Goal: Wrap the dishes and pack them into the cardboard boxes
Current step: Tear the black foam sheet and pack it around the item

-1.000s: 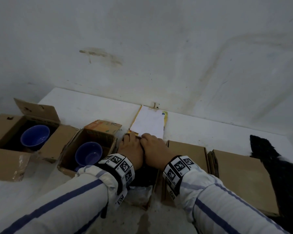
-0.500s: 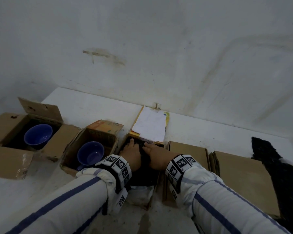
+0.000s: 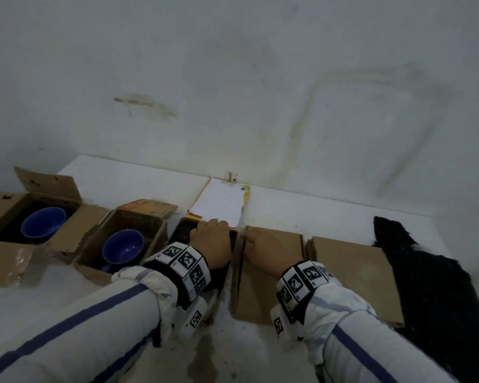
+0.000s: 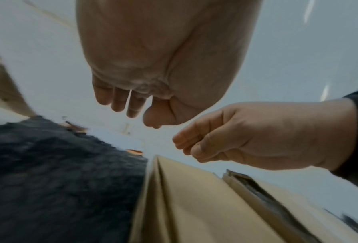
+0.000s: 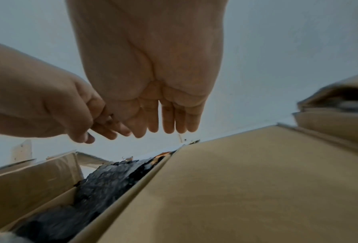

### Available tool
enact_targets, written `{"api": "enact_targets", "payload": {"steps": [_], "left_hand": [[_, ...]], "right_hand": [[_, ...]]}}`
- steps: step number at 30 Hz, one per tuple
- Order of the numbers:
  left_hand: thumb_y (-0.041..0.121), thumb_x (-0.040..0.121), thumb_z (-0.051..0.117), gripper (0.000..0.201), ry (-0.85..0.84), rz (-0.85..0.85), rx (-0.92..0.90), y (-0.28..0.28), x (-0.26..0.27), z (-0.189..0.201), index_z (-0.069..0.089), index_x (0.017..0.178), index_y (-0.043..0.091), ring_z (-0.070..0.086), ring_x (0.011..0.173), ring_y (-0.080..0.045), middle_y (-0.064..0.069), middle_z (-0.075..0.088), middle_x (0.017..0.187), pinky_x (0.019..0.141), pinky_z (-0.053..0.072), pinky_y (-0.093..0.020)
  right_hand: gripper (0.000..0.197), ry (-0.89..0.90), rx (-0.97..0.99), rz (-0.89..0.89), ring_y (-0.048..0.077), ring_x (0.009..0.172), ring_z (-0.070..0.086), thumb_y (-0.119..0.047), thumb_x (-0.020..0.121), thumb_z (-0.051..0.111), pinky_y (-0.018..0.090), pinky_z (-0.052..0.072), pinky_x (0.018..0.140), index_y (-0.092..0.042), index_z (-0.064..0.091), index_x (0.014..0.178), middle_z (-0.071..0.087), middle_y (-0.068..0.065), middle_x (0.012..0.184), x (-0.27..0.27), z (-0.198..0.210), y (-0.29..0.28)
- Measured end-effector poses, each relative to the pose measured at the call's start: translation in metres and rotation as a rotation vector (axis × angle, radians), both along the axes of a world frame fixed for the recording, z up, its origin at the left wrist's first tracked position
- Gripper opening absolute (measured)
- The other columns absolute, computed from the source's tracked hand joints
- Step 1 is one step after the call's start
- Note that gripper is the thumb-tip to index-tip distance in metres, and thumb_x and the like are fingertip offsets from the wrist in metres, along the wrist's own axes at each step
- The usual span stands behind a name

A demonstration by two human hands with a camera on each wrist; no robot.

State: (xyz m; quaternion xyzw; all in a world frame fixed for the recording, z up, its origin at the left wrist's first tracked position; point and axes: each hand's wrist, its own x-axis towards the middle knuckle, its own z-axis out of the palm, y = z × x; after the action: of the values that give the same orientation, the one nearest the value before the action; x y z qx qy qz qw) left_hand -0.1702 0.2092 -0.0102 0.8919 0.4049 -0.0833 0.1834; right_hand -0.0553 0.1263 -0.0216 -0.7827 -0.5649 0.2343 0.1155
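Note:
A black-wrapped bundle (image 3: pixel 183 233) (image 4: pixel 49 164) (image 5: pixel 111 177) lies inside the open middle cardboard box (image 5: pixel 28 177). My left hand (image 3: pixel 210 241) (image 4: pixel 120 102) hovers just above it, fingers hanging relaxed and holding nothing. My right hand (image 3: pixel 260 244) (image 5: pixel 167 121) is beside it to the right, over the edge of a closed brown box (image 3: pixel 271 275) (image 5: pixel 236 189), fingers loose and empty. Two blue bowls (image 3: pixel 43 225) (image 3: pixel 123 246) sit unwrapped, each in its own open box to the left. The middle box's far flap carries a white sheet (image 3: pixel 219 207).
A second closed box (image 3: pixel 351 272) stands right of the first. A black cloth (image 3: pixel 432 286) lies at the far right of the white table (image 3: pixel 122 178). The wall rises directly behind the boxes.
Both hands went from the far flap down onto the black bundle in the middle box, then lifted and parted. The right hand has shifted right over the closed box.

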Motion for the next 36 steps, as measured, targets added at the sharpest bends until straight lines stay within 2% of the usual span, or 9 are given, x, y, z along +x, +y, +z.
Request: {"api": "enact_targets", "payload": {"steps": [4, 8, 14, 16, 21, 25, 30, 33, 36], "left_hand": [[0.022, 0.091, 0.044, 0.035, -0.072, -0.105, -0.042, -0.051, 0.051, 0.007, 0.046, 0.125, 0.015, 0.039, 0.124, -0.029, -0.008, 0.043, 0.133, 0.101, 0.035, -0.040], [0.019, 0.091, 0.041, 0.026, -0.167, -0.287, -0.152, -0.113, 0.114, -0.001, 0.053, 0.113, 0.012, 0.056, 0.101, -0.028, -0.012, 0.059, 0.117, 0.089, 0.047, -0.039], [0.020, 0.089, 0.048, 0.045, -0.177, -0.418, -0.161, -0.202, 0.185, -0.011, 0.048, 0.133, 0.018, 0.044, 0.124, -0.027, -0.006, 0.046, 0.136, 0.101, 0.040, -0.038], [0.019, 0.086, 0.052, 0.049, -0.141, -0.469, -0.146, -0.221, 0.199, -0.016, 0.044, 0.135, 0.017, 0.039, 0.125, -0.028, -0.006, 0.041, 0.137, 0.100, 0.036, -0.037], [0.022, 0.088, 0.049, 0.044, -0.157, -0.439, -0.019, -0.247, 0.213, -0.025, 0.048, 0.132, 0.020, 0.034, 0.126, -0.029, -0.004, 0.036, 0.140, 0.101, 0.031, -0.037], [0.023, 0.083, 0.054, 0.048, -0.166, -0.437, -0.026, -0.244, 0.216, -0.031, 0.049, 0.131, 0.024, 0.036, 0.121, -0.026, -0.001, 0.038, 0.135, 0.100, 0.033, -0.035], [0.026, 0.093, 0.049, 0.028, -0.282, -0.353, -0.144, -0.240, 0.220, -0.024, 0.065, 0.109, 0.010, 0.053, 0.107, -0.027, -0.010, 0.059, 0.113, 0.092, 0.043, -0.034], [0.043, 0.095, 0.046, 0.039, -0.309, -0.324, -0.322, -0.240, 0.225, -0.020, 0.061, 0.087, 0.008, 0.059, 0.091, -0.030, -0.016, 0.064, 0.098, 0.079, 0.045, -0.038], [0.051, 0.093, 0.045, 0.046, -0.374, -0.267, -0.534, -0.241, 0.227, -0.016, 0.055, 0.084, 0.007, 0.057, 0.078, -0.027, -0.016, 0.059, 0.084, 0.068, 0.040, -0.035]], "right_hand": [[0.041, 0.028, -0.004, -0.134, 0.025, 0.126, 0.046, -0.011, 0.093, 0.046, 0.029, 0.034, 0.105, -0.011, 0.050, 0.134, 0.049, 0.010, 0.137, 0.036, 0.004, -0.054], [0.029, -0.005, 0.074, -0.310, 0.030, 0.112, 0.054, -0.016, 0.093, 0.049, 0.028, 0.039, 0.089, -0.008, 0.065, 0.115, 0.060, 0.015, 0.118, 0.088, 0.009, -0.122], [0.024, -0.079, 0.167, -0.641, 0.028, 0.107, 0.055, -0.006, 0.087, 0.051, 0.023, 0.036, 0.087, -0.004, 0.069, 0.104, 0.061, 0.014, 0.110, 0.163, 0.002, -0.229], [0.027, -0.104, 0.065, -0.685, 0.030, 0.110, 0.053, -0.008, 0.086, 0.052, 0.029, 0.041, 0.092, -0.007, 0.066, 0.109, 0.056, 0.014, 0.114, 0.181, -0.010, -0.256], [0.038, -0.226, -0.269, -0.508, 0.032, 0.119, 0.040, -0.026, 0.088, 0.055, 0.037, 0.043, 0.095, -0.013, 0.051, 0.123, 0.042, 0.011, 0.127, 0.191, -0.036, -0.285], [0.026, -0.316, -0.173, -0.497, 0.031, 0.114, 0.043, -0.023, 0.093, 0.048, 0.034, 0.044, 0.088, -0.012, 0.058, 0.114, 0.046, 0.011, 0.121, 0.195, -0.047, -0.286], [0.014, -0.147, 0.049, -0.635, 0.033, 0.101, 0.053, -0.021, 0.083, 0.058, 0.034, 0.047, 0.081, -0.012, 0.069, 0.084, 0.054, 0.012, 0.098, 0.207, -0.034, -0.285], [0.023, -0.045, 0.237, -0.687, 0.030, 0.092, 0.053, -0.018, 0.076, 0.063, 0.035, 0.043, 0.076, -0.025, 0.053, 0.057, 0.047, 0.001, 0.081, 0.210, -0.018, -0.284], [0.030, 0.010, 0.332, -0.632, 0.024, 0.091, 0.052, -0.027, 0.075, 0.065, 0.034, 0.041, 0.078, -0.034, 0.044, 0.054, 0.046, -0.004, 0.079, 0.203, -0.001, -0.281]]}}
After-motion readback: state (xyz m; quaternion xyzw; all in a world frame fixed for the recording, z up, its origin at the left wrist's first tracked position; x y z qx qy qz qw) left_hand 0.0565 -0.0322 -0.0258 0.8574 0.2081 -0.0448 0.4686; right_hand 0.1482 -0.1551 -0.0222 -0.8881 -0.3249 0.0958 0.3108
